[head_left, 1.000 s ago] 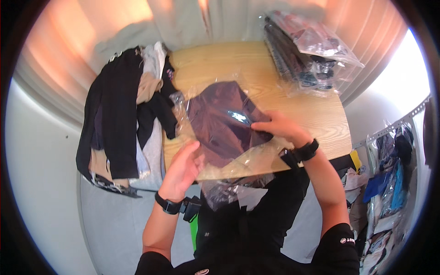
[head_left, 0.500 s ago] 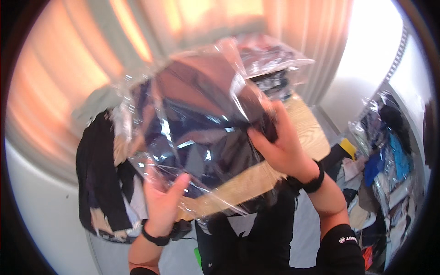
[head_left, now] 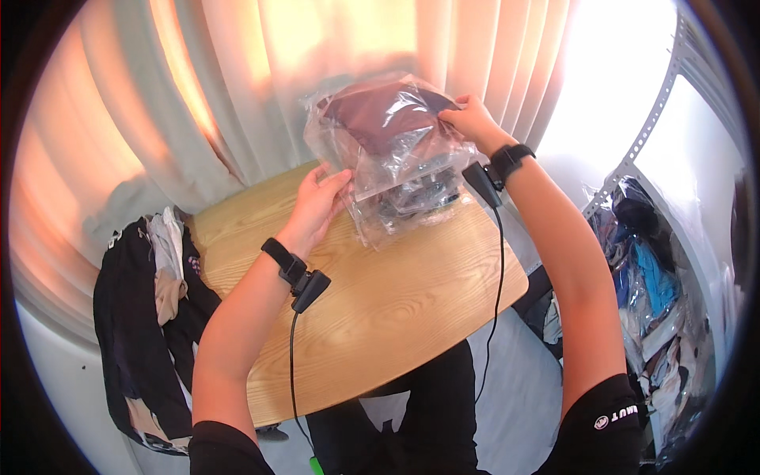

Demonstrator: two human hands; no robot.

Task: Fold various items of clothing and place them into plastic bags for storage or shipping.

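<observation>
A clear plastic bag (head_left: pixel 380 119) with folded maroon and dark cloth inside lies at the far end of the wooden table, on top of another clear bag (head_left: pixel 423 194) with dark contents. My right hand (head_left: pixel 475 124) pinches the upper bag's right edge between thumb and fingers. At its lower left corner, my left hand (head_left: pixel 317 203) has the plastic between thumb and fingers; some of those fingertips are hidden behind the film. Both arms reach forward, with a black strap and a small cabled device on each wrist.
The wooden table (head_left: pixel 356 309) spans the middle. Dark and light clothes (head_left: pixel 142 324) hang over a container at its left. Bagged clothes (head_left: pixel 653 285) fill a metal rack at the right. Curtains (head_left: pixel 261 87) stand behind the table. Black cables (head_left: pixel 497 285) trail from both wrists.
Both hands have carried the bagged garment away from me, from close above the near table to the stack at the far end. More of the tabletop now shows.
</observation>
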